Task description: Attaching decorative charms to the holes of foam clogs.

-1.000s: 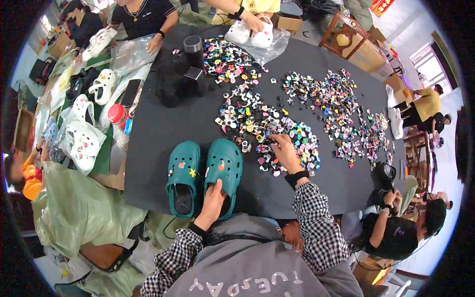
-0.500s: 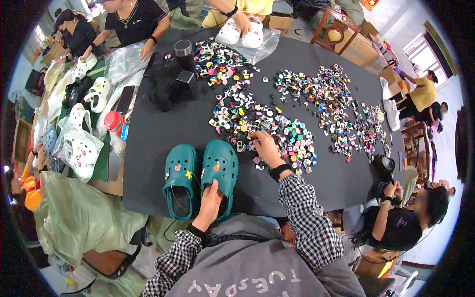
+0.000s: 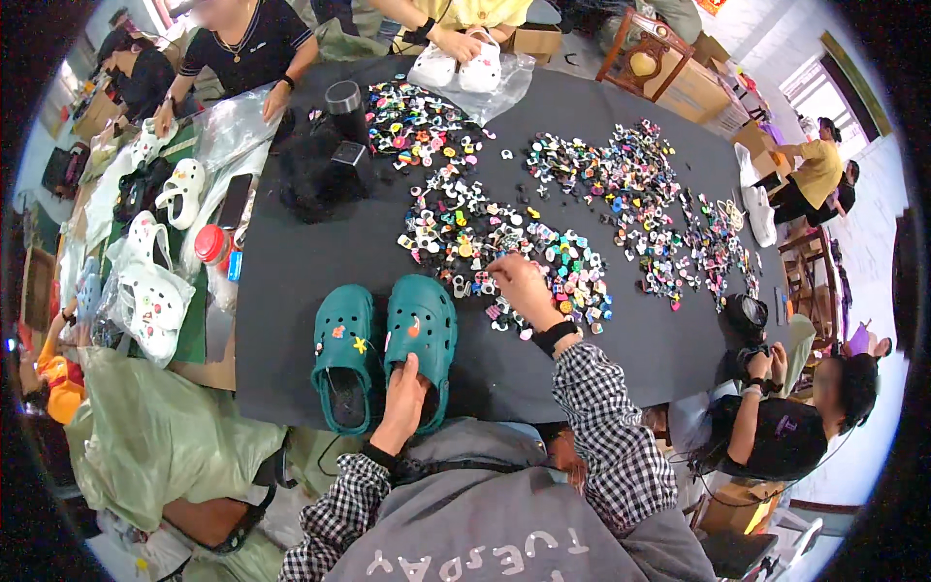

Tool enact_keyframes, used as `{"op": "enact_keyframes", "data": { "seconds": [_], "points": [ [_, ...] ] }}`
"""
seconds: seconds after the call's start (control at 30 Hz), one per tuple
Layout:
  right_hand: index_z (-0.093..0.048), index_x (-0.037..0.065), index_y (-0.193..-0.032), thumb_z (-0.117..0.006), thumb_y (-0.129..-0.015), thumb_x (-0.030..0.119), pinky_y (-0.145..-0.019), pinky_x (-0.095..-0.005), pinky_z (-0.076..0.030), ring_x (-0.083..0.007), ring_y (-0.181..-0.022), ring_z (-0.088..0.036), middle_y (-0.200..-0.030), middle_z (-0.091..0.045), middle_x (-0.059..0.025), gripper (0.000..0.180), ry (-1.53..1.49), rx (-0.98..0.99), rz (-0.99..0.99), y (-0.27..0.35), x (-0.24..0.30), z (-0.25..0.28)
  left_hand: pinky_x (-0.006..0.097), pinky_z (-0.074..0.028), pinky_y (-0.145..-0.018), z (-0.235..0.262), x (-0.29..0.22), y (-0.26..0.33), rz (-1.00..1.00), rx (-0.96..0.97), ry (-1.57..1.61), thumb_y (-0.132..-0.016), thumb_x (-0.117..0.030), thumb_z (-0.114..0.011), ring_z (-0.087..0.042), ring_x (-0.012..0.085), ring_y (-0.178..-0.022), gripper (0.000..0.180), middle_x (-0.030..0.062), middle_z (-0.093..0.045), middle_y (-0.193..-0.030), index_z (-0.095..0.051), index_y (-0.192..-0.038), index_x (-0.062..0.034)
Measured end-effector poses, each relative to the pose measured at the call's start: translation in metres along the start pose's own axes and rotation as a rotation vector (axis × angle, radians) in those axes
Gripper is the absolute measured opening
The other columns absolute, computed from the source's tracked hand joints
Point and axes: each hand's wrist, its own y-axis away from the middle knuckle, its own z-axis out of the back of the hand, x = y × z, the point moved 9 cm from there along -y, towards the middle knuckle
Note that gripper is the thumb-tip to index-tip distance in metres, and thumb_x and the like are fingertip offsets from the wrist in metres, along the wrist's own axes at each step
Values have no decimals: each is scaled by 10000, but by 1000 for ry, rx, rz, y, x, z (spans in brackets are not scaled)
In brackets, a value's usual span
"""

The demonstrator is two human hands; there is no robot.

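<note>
Two dark green clogs stand side by side, toes away from me. My left hand [image 3: 402, 405] grips the right-hand clog [image 3: 423, 320], its thumb on top and its fingers inside the heel opening. The left-hand clog [image 3: 343, 330] stands untouched and bears a yellow star charm [image 3: 360, 344] and a reddish one. A couple of small charms also sit on the gripped clog. Over the near edge of a heap of colourful shoe charms [image 3: 572, 267], my right hand [image 3: 529, 294] has its fingers pinched together. What lies between those fingertips is too small to make out.
More charms [image 3: 650, 194] spread across the dark table [image 3: 320, 252]. A tumbler [image 3: 345, 110] and a black fluffy item stand beyond the clogs. Bagged white clogs [image 3: 155, 301] and a red-lidded jar [image 3: 210, 244] lie left. Other people work around, one handling white clogs [image 3: 479, 70].
The whole view has shifted slightly. My right hand has edged a little to the right over the charms, while my left hand keeps its hold on the green clog.
</note>
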Motion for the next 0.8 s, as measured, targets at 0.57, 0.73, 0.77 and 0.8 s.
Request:
{"op": "enact_keyframes", "data": {
  "seconds": [0.57, 0.73, 0.77, 0.8],
  "points": [
    [-622, 26, -974, -659, -806, 94, -702, -312, -501, -206, -778, -647, -868, -669, -115, 186, -360, -27, -340, 2, -9, -42, 376, -357, -1038, 8, 2, 3, 61, -73, -64, -1001, -312, -449, -444, 211, -1234, 502, 89, -416, -1375, -300, -1399, -44],
    [-622, -13, -992, -626, -848, 128, -685, -272, -475, -141, -766, -604, -872, -662, -70, 201, -639, 23, -404, 9, -19, -35, 385, -365, -1029, 6, 1, -4, -34, 58, -5, -1001, -311, -447, -442, 208, -1234, 499, 92, -420, -1371, -300, -1404, -55],
    [-623, -14, -991, -626, -849, 134, -680, -266, -471, -135, -762, -600, -862, -658, -67, 205, -646, 35, -428, 9, -14, -35, 385, -365, -1029, 11, 2, -4, -38, 52, -5, -1001, -311, -447, -442, 208, -1234, 499, 92, -420, -1371, -300, -1404, -55],
    [-624, -15, -989, -627, -850, 141, -676, -260, -468, -130, -758, -596, -853, -655, -65, 209, -646, 35, -455, 12, -17, -33, 385, -368, -1026, 8, 2, -5, -38, 55, -6, -1000, -311, -450, -446, 208, -1230, 494, 94, -426, -1366, -307, -1398, -57]
  ]
}}
